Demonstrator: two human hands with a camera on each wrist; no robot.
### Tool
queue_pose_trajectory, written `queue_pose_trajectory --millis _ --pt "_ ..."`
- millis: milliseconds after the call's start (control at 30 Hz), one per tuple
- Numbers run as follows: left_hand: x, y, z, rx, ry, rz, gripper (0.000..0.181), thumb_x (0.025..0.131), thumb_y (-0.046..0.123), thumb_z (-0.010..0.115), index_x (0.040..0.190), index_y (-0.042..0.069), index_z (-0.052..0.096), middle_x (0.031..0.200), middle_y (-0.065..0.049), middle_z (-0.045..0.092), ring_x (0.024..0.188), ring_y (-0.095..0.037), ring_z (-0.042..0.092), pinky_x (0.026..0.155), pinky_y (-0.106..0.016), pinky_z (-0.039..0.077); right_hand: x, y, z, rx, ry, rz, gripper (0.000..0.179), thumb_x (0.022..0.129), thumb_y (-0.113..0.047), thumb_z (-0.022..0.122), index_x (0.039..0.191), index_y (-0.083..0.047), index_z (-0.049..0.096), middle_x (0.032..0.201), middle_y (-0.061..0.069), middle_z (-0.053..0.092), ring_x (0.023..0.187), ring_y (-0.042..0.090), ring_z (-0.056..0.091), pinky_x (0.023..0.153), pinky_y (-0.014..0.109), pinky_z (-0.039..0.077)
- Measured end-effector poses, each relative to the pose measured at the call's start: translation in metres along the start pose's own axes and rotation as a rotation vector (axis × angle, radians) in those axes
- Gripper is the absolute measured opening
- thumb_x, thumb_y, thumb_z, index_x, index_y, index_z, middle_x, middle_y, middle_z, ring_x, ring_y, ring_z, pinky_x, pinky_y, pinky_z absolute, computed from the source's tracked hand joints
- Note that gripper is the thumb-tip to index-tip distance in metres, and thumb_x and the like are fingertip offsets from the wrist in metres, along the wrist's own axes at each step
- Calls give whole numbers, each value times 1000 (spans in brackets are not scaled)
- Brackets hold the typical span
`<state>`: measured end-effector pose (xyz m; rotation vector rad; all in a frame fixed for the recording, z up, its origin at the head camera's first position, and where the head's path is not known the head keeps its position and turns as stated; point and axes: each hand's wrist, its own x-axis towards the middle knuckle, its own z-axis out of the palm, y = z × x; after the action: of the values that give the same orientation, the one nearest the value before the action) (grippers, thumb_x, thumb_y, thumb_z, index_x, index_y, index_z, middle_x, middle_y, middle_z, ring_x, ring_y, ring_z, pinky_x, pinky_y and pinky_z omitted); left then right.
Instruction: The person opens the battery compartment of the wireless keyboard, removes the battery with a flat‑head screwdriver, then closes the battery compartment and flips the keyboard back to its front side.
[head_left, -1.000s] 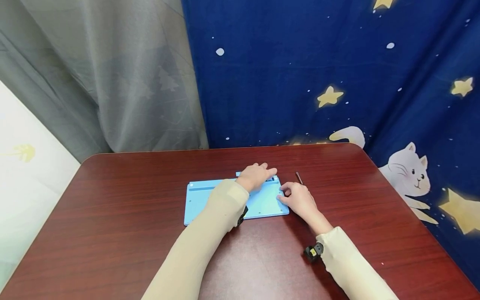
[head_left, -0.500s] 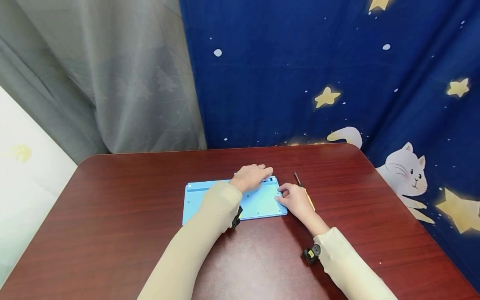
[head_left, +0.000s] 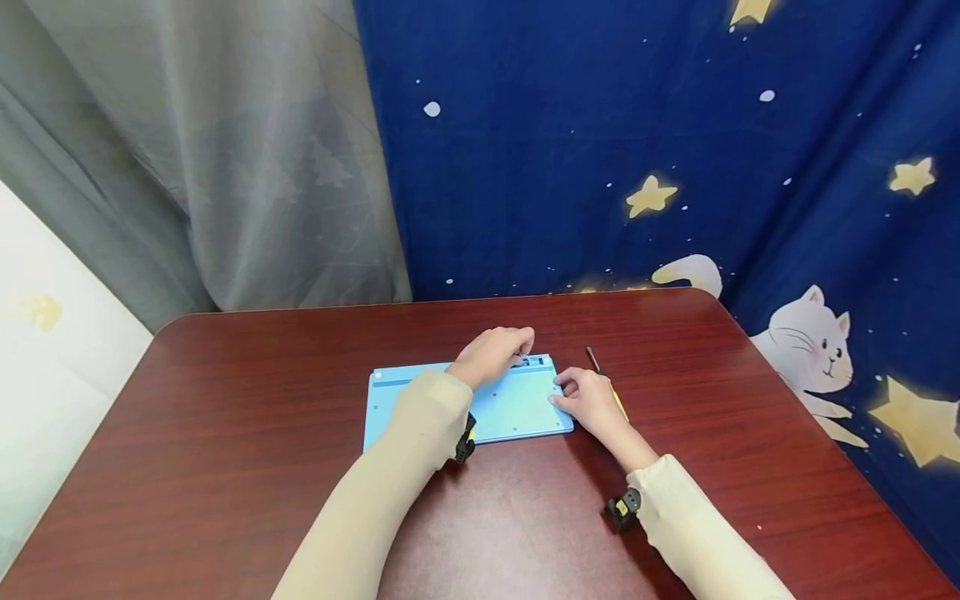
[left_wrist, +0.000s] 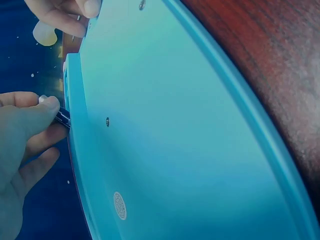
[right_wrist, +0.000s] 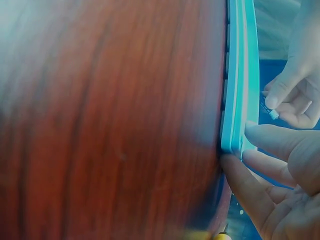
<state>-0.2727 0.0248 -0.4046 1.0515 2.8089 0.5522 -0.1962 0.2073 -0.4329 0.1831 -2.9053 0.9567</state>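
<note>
Evidently underside up — blue keyboard (head_left: 521, 408) on the worktop (head_left: 225, 433), just left of the right hand (head_left: 596, 402), whose fingers pinch its edge, presumably steadying it. Long axis left-right, raised strip (left_wrist: 76, 85) facing away. Left hand (head_left: 491, 354) pinches a dark cylinder (left_wrist: 63, 118), battery likely, one end aimed at that strip. Screwdriver (head_left: 620, 403) — right of the right fingers.

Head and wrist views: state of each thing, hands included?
Keyboard: face down on table
Compartment: open; contents too small to tell
Cylinder: pinched; probably a battery
Screwdriver: lying behind right hand, partly hidden
Left hand: pinching cylinder
Right hand: gripping keyboard's right end
</note>
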Motion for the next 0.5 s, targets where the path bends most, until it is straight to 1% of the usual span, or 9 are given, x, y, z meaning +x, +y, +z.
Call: queue_pose_trajectory --millis 167,267,367,500 --pt "1 -3 -2 -93 56 8 13 88 11 61 91 16 49 78 4 53 73 -11 50 67 -24 42 0 -1 -1 0 -3 -1 27 75 -12 75 98 0 66 77 7 64 67 17 61 64 34 50" --pt "1 -3 -5 -126 64 11 14 87 10 62 92 16 50 81 5 56 73 -10 52 68 -23 43 0 -1 -1 1 -1 -7 27 75 -12 75 97 0 66 76 7 64 67 16 61 64 34 50" --pt "1 -5 -7 -134 58 9 14 86 9 63 93 15 52 84 4 59 75 -9 53 70 -23 44 0 -2 -1 1 0 1 27 75 -12 75 97 -1 66 76 7 64 67 16 61 64 34 49" --pt "0 -8 -11 -115 61 6 13 86 9 63 93 15 53 87 3 60 77 -10 53 71 -23 45 1 -2 0 1 -2 18 27 75 -12 75 97 -1 66 75 6 64 66 15 61 64 34 49"
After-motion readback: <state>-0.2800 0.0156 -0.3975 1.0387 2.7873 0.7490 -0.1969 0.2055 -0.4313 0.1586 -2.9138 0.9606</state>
